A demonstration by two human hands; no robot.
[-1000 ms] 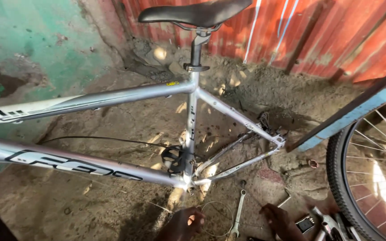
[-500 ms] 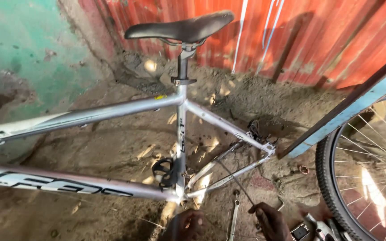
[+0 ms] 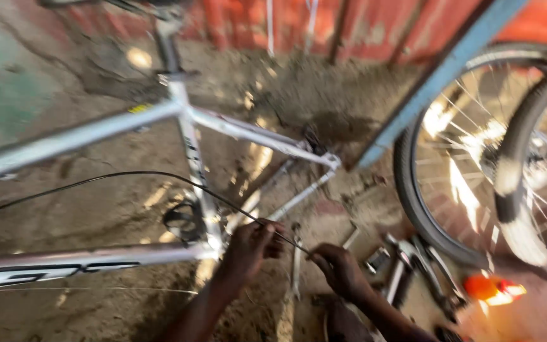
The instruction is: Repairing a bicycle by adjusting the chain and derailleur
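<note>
A silver bicycle frame (image 3: 90, 133) without wheels stands on dirt ground, its seat post rising to the top edge. A thin black cable (image 3: 128, 176) arcs from the left across the frame down to my hands. My left hand (image 3: 251, 244) pinches the cable close to the bottom bracket. My right hand (image 3: 337, 269) grips the same cable's end a little to the right. A spanner (image 3: 295, 266) lies on the ground between the two hands.
Two bicycle wheels (image 3: 476, 171) lean at the right behind a blue bar (image 3: 425, 88). Metal tools and parts (image 3: 413, 266) lie on the ground near my right hand, beside an orange object (image 3: 492, 288). A red corrugated wall (image 3: 349, 19) runs along the back.
The view has swung down and right. Both hands have come up from the bottom edge and now hold the black cable by the frame.
</note>
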